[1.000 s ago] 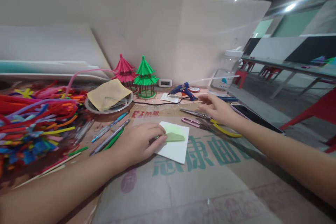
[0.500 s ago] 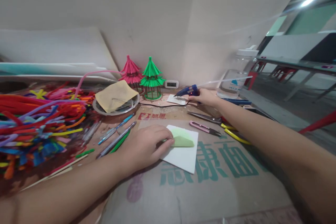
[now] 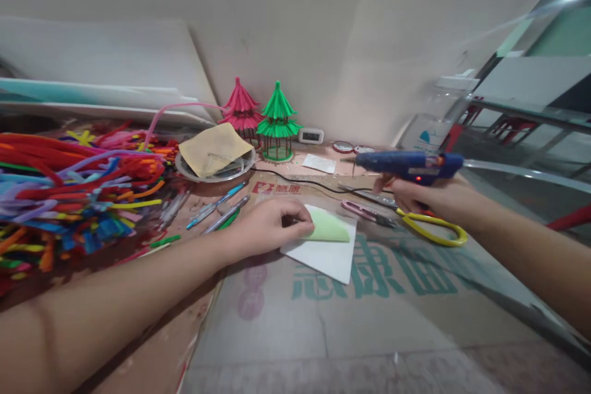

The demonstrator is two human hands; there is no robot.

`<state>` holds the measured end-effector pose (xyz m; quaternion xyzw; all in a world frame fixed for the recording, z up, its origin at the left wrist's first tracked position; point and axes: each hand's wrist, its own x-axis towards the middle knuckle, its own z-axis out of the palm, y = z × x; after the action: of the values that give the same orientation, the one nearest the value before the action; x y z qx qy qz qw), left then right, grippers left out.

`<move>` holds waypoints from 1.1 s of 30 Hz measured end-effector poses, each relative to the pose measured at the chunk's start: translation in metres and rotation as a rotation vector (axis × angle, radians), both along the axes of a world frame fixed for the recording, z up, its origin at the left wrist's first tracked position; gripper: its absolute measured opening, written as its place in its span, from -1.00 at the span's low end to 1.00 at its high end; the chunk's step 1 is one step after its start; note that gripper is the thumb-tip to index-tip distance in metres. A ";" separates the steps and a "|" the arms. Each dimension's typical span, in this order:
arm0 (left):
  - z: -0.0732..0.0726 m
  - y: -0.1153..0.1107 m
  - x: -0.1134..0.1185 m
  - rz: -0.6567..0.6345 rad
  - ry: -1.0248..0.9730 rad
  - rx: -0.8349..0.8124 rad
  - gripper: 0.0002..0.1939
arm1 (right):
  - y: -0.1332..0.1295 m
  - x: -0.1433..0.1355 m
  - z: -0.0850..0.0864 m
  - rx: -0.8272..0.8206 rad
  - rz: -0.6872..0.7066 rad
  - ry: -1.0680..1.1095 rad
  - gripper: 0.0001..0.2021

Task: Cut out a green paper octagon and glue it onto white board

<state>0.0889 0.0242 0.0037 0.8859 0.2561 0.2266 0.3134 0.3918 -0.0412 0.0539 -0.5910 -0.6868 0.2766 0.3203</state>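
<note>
My left hand [image 3: 281, 225] pinches the left end of a light green paper piece [image 3: 330, 229], which lies on a white square card [image 3: 325, 258]. Both rest on the printed cardboard [image 3: 369, 320]. My right hand [image 3: 415, 191] is wrapped round the handle of a blue glue gun [image 3: 406, 163], raised above the scissors. The gun's nozzle points left and its small red light is lit. A clear glue stick [image 3: 521, 170] sticks out of its back end.
Yellow-handled scissors [image 3: 434, 234] and pink snips [image 3: 367, 212] lie right of the card. Pens [image 3: 215, 206], a metal plate [image 3: 217, 175] and colourful pipe cleaners [image 3: 69, 197] are on the left. Two small pagodas [image 3: 277, 129] and a bottle [image 3: 429, 114] stand behind.
My right hand has lifted the glue gun off the table and brought it nearer, above the scissors. My left hand still holds the green paper. The view has shifted slightly.
</note>
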 end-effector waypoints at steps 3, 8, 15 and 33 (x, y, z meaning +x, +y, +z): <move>0.004 -0.008 0.001 0.044 0.041 -0.014 -0.80 | -0.025 0.000 -0.001 -0.131 0.188 0.002 -0.60; 0.008 -0.021 0.006 0.063 0.094 -0.046 -0.80 | -0.041 -0.014 -0.004 -0.180 0.371 -0.071 -0.58; 0.007 -0.012 0.008 -0.073 0.110 -0.099 -0.80 | -0.043 -0.032 -0.005 -0.300 0.292 -0.151 -0.56; 0.001 -0.006 0.005 -0.122 0.072 -0.061 -0.78 | -0.042 -0.071 0.013 -0.222 0.181 -0.449 -0.55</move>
<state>0.0938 0.0178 0.0045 0.8974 0.2196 0.1672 0.3443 0.3204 -0.0831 0.0674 -0.6053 -0.7560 0.2398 0.0673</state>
